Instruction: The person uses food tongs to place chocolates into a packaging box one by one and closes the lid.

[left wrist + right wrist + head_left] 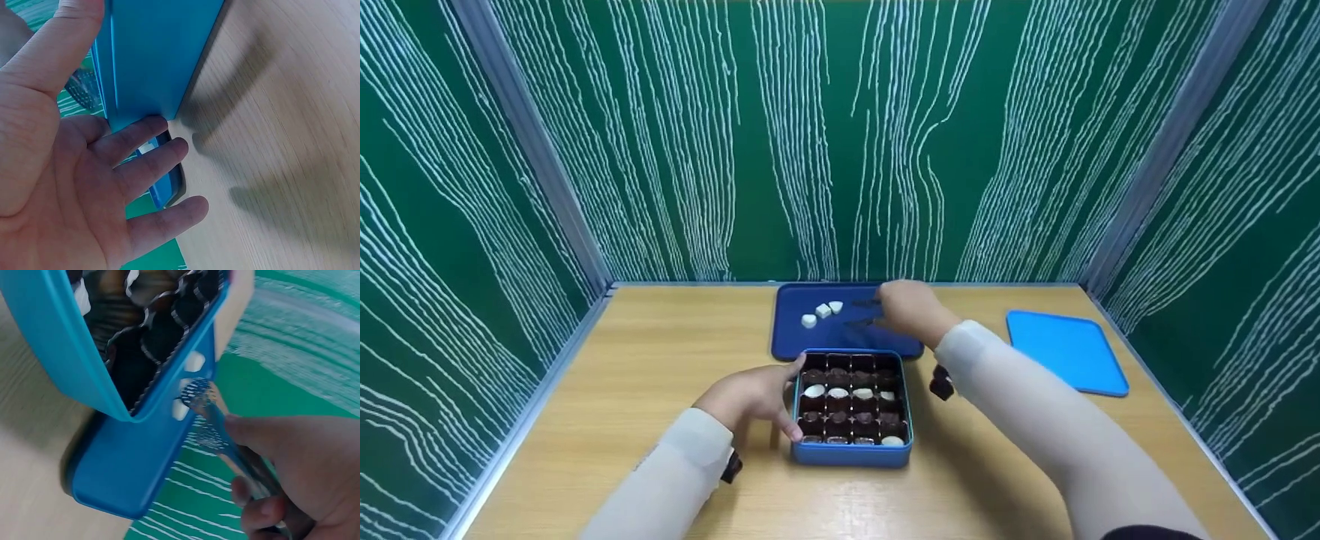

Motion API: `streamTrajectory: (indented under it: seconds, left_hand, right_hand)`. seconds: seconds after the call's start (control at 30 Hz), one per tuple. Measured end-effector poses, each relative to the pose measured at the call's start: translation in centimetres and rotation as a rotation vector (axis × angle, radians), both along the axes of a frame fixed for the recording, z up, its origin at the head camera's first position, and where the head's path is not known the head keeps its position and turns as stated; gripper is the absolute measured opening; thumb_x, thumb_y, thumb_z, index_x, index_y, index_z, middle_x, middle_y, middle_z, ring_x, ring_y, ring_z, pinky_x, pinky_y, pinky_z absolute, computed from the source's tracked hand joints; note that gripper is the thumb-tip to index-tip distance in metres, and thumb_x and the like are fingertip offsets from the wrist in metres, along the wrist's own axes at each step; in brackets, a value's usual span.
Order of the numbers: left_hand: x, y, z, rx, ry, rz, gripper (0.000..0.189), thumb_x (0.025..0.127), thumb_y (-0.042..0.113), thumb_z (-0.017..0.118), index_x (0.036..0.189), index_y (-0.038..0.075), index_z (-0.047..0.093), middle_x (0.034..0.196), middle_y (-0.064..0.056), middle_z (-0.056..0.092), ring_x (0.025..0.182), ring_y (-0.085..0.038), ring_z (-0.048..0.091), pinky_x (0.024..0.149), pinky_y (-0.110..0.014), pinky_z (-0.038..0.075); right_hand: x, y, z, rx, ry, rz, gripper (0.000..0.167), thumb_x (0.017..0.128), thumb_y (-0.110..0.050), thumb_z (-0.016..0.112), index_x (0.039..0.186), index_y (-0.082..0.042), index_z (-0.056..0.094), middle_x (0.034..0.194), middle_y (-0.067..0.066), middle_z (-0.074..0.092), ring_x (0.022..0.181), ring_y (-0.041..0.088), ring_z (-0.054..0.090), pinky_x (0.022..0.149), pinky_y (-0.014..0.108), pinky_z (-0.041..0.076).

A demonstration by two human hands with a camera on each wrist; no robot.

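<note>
A blue tin box (852,455) with a dark divided insert stands at the front middle; brown and white chocolates (838,393) lie in its compartments. My left hand (757,394) spreads along the tin's left side, thumb at the near corner. In the left wrist view its fingers (147,170) extend loosely, fingertips at the tin's end. My right hand (913,309) holds metal tongs (216,430) with perforated tips, their arms apart. The tongs reach over a dark blue tray (787,343) behind the tin. Several white chocolates (823,310) lie on the tray, left of the tong tips.
A lighter blue lid (1065,352) lies flat on the wooden table (660,352) at the right. Green panels (840,142) with wavy white lines close off the back and both sides. The tin's rear edge stands close to the dark blue tray.
</note>
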State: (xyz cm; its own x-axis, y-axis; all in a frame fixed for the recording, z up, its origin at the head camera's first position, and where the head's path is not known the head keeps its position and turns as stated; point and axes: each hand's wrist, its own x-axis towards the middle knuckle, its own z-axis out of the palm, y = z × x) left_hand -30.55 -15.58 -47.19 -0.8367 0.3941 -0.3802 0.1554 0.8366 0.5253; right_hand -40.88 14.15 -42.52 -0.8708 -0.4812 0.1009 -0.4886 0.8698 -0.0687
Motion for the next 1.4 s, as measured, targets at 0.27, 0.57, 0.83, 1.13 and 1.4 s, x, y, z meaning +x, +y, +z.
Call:
streamTrajectory:
  seconds: [0.27,0.57,0.83,1.13,1.4]
  left_hand:
    - [-0.2,0.1,-0.1,-0.008,0.008,-0.006,0.15,0.072,0.036,0.108,0.185,0.025,0.01,0.185,-0.017,0.037,0.171,-0.039,0.039,0.142,-0.057,0.032]
    - [-0.2,0.1,0.0,-0.02,0.012,-0.011,0.15,0.072,0.037,0.108,0.185,0.027,0.009,0.185,-0.015,0.037,0.17,-0.037,0.041,0.142,-0.056,0.033]
    - [-0.2,0.0,0.0,-0.019,0.004,-0.012,0.151,0.073,0.037,0.108,0.185,0.026,0.008,0.185,-0.016,0.036,0.17,-0.039,0.04,0.142,-0.058,0.032]
    - [-0.3,-0.1,0.1,-0.031,-0.001,-0.011,0.152,0.072,0.038,0.108,0.185,0.028,0.007,0.185,-0.016,0.036,0.17,-0.04,0.04,0.142,-0.059,0.032]
    - [-0.2,-0.1,0.2,-0.012,0.005,-0.022,0.149,0.073,0.035,0.108,0.185,0.024,0.009,0.184,-0.017,0.037,0.17,-0.039,0.039,0.143,-0.057,0.031]
  right_hand:
    - [-2.7,-2.6,-1.6,0.181,0.046,-0.012,0.012,0.102,-0.005,0.069,0.095,-0.003,0.079,0.098,0.016,0.082,0.089,0.032,0.08,0.083,0.048,0.072]
    - [-4.2,-4.3,-2.4,0.377,0.027,-0.056,0.027,0.115,-0.013,0.059,0.104,-0.004,0.081,0.103,0.014,0.083,0.091,0.027,0.081,0.08,0.048,0.074]
    - [-4.7,-4.9,-2.6,0.456,0.016,-0.075,0.03,0.118,-0.016,0.057,0.106,-0.004,0.081,0.103,0.013,0.083,0.091,0.025,0.081,0.084,0.045,0.074]
    - [-4.9,-3.4,-2.8,0.295,0.029,-0.067,0.022,0.111,-0.005,0.059,0.105,-0.001,0.079,0.106,0.016,0.083,0.097,0.031,0.082,0.088,0.048,0.073]
    - [-5.5,0.1,-3.2,-0.078,-0.122,-0.138,0.022,0.107,0.001,0.056,0.093,-0.004,0.072,0.1,0.02,0.079,0.084,0.03,0.069,0.083,0.053,0.065]
